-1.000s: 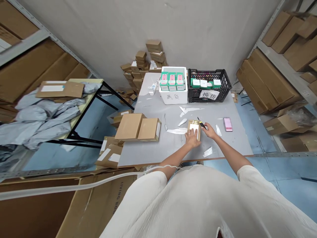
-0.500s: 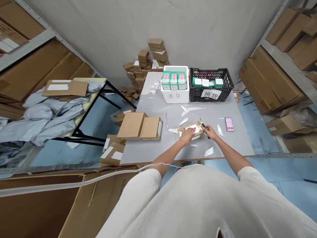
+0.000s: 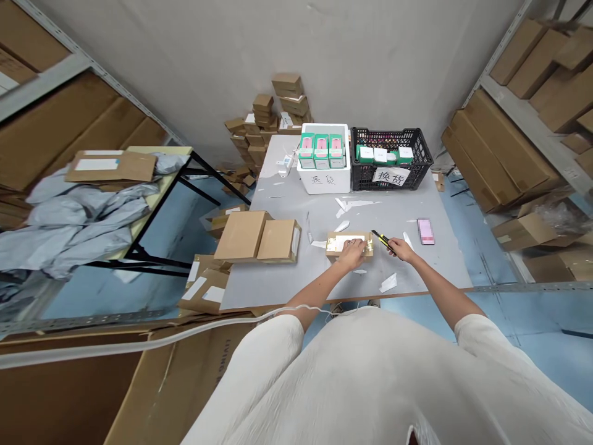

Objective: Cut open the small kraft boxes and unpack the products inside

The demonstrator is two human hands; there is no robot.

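A small cardboard box [image 3: 332, 245] with a white label and shiny tape lies squared to the table's front edge. My left hand [image 3: 353, 252] is on its top and near side, fingers bent over it, holding it. To the right of the box, my right hand [image 3: 401, 248] is closed round a yellow-and-black utility knife [image 3: 382, 239]. The knife's tip points up and left, close to the box's right end but apart from it. Torn white paper scraps [image 3: 388, 283] are scattered about the grey table [image 3: 273, 285].
Two closed cardboard boxes [image 3: 243, 236] stand on the table's left. Behind are a white bin [image 3: 323, 182] of green-and-pink boxes and a black crate [image 3: 419, 170]. A pink phone-like item [image 3: 425, 231] lies at right. Grey parcels [image 3: 97, 213] fill a side table.
The box has turned from a slant to square with the table. My right hand and the knife have drawn away from its right end. My left hand's fingers have bent more.
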